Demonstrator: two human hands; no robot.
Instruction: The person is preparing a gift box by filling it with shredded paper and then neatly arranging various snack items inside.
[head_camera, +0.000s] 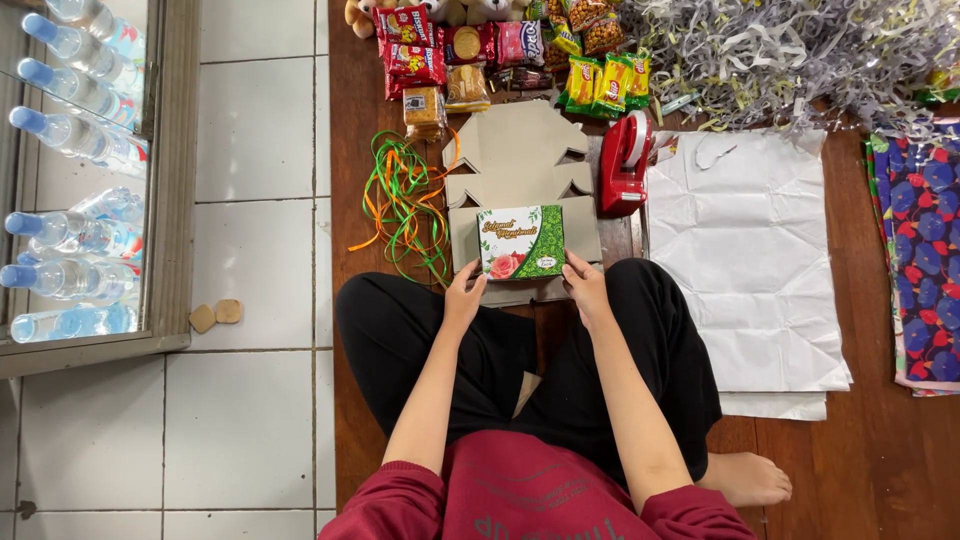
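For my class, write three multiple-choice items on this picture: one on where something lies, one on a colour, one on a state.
1. Where is the red tape dispenser?
A. right of the flat cardboard box
B. on the white tiles
C. under the printed card

2. What colour is the person's top?
A. blue
B. dark red
C. white

3. How is the printed card held?
A. in the left hand only
B. between the left hand and right hand
C. it lies untouched

Answers:
1 A, the dispenser stands beside the box's right edge.
2 B, the sleeves and chest are dark red.
3 B, both hands' fingers grip its lower corners.
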